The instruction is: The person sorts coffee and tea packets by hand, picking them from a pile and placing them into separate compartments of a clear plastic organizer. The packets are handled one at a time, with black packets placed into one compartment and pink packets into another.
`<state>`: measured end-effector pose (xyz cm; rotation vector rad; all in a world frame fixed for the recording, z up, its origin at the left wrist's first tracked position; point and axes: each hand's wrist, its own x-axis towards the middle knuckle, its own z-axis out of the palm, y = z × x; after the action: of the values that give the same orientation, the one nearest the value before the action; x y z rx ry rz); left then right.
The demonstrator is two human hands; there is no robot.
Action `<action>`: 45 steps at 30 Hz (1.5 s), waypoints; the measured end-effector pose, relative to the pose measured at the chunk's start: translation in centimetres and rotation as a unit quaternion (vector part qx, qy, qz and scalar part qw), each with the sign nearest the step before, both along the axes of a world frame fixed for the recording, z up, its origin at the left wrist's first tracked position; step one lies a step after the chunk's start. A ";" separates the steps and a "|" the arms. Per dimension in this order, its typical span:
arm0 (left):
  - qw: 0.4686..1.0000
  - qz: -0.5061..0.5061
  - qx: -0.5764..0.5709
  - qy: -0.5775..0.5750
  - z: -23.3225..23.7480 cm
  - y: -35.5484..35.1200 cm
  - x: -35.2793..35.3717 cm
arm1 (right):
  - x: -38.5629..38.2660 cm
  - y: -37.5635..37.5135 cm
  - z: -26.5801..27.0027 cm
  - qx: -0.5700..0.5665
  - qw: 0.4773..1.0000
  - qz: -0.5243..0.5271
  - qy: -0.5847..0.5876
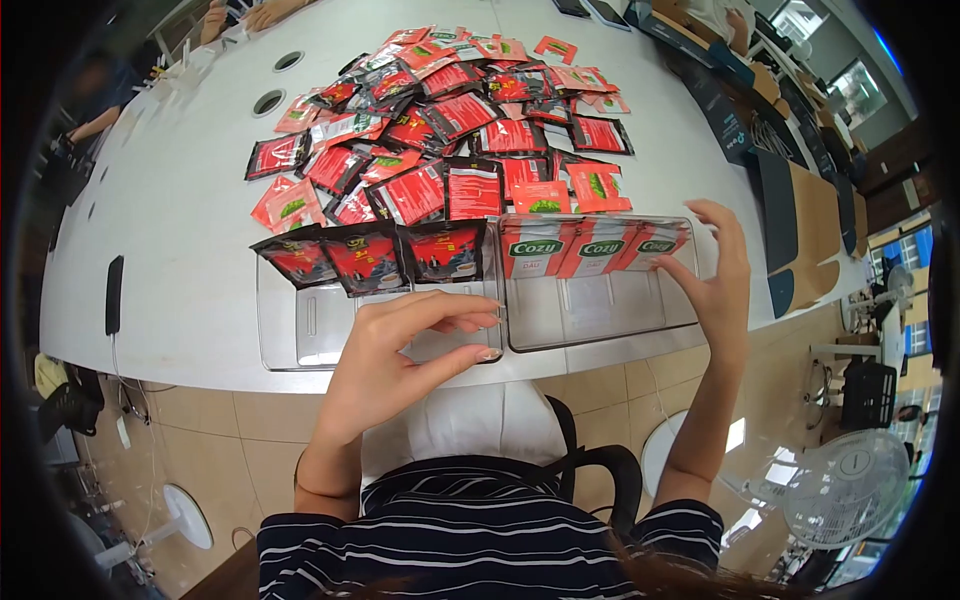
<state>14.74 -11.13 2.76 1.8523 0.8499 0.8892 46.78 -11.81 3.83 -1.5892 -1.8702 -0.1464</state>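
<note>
My left hand (395, 350) hovers over the front of the left clear tray (280, 345), thumb and fingers apart and nothing between them. Three black-and-red coffee sachets (365, 258) stand in a row along that tray's back wall. In the right clear tray (600, 335), three pink Cozy tea sachets (590, 245) stand upright side by side at the back. My right hand (720, 270) is open at this tray's right end. Its thumb tip is right at the rightmost Cozy sachet (655, 245), and its fingers curve above the tray's back corner.
A large pile of mixed red coffee and pink tea sachets (460, 115) lies behind both trays. Opened cardboard boxes (810, 215) stand along the table's right edge. A black strip-shaped device (114, 295) with a cable lies at the left. Another person's hands (270, 12) show at the far edge.
</note>
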 end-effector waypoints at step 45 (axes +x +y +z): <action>0.753 -0.102 0.503 0.411 -3.3 26.6 1.6 | 2.8 -1.9 -8.3 0.121 0.768 -0.101 0.621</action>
<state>16.38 15.51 -0.54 3.3609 0.6397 0.3133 49.60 -13.74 -4.49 -1.1575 -0.5945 0.4651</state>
